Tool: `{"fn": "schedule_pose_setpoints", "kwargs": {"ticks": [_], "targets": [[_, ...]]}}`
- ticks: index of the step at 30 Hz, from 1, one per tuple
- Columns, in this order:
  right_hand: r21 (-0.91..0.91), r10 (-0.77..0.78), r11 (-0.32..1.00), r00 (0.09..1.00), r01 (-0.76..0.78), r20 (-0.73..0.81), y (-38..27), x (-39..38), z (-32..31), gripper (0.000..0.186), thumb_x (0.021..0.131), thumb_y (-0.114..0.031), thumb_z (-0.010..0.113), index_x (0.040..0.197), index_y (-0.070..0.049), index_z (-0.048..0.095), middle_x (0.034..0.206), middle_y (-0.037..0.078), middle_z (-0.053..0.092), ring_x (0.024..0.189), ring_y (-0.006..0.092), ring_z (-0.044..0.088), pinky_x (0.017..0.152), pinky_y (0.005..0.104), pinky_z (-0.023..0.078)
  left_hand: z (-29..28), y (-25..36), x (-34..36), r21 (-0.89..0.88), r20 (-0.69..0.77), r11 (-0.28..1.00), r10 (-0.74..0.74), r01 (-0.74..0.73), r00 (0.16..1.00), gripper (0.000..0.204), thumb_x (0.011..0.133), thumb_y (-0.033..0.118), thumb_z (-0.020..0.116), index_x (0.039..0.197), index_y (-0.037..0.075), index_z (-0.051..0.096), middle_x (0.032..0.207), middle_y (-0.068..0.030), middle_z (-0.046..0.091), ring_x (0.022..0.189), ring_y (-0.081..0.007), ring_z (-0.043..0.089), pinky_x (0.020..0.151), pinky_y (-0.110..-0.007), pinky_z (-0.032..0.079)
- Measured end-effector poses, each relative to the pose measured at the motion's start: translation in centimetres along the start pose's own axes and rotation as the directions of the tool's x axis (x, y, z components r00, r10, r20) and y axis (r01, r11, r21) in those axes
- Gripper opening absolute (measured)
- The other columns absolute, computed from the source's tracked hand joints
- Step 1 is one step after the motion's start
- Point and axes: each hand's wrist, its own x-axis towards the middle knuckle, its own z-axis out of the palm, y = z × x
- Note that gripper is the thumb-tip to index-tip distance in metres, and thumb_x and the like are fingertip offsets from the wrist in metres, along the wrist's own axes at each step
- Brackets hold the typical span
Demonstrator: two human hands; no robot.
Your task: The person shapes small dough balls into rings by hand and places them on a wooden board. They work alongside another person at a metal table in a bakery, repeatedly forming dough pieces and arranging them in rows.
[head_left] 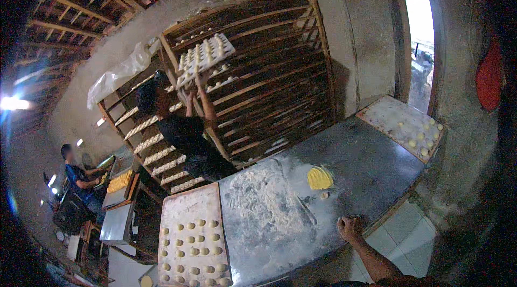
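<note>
My right hand (350, 226) is at the near edge of the steel worktop (377, 158), fingers curled; what they hold, if anything, is hidden. A little above it lie a yellow mound (319, 177) of dough or filling and a small pale lump (325, 195). A floury patch (258, 201) covers the middle of the worktop. At the left, a tray (188, 206) carries several rows of dough balls; at the far right, another tray (382, 117) carries several more. My left hand is not in view.
A co-worker in dark clothes (183, 141) lifts a tray of dough pieces (207, 53) at a wooden rack (269, 88) of loaded trays. Another person in blue (81, 182) works at a side bench (116, 222). A bright doorway (419, 28) and red cloth (487, 74) are at the right.
</note>
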Motion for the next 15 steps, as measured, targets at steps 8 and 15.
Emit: {"fn": "schedule_pose_setpoints", "kwargs": {"ticks": [8,15], "targets": [[0.172,0.081,0.980,0.992,-0.097,0.100,0.1,0.5,0.2,0.028,0.081,-0.021,0.063,0.060,-0.006,0.051,0.054,0.014,0.051,0.055,0.0350,0.054,0.058,0.0461,0.040,1.0,-4.5,0.6,-0.356,0.088,0.932,-0.037,0.066,0.995,0.105,0.077,0.070,0.051,0.145,-0.002,0.017,0.140,-0.0220,0.036,0.125,-0.0375,0.041,0.102,-0.056,0.035],[0.175,0.074,0.980,0.990,-0.094,0.117,-0.5,0.5,-0.5,0.022,0.081,-0.018,0.063,0.064,-0.005,0.056,0.059,0.012,0.054,0.061,0.0341,0.054,0.068,0.0480,0.040,2.3,-9.0,-2.3,-0.858,0.414,0.323,-0.029,0.400,0.910,0.102,0.079,0.070,0.049,0.145,-0.001,0.018,0.141,-0.0209,0.036,0.125,-0.0374,0.041,0.102,-0.056,0.034]]}}
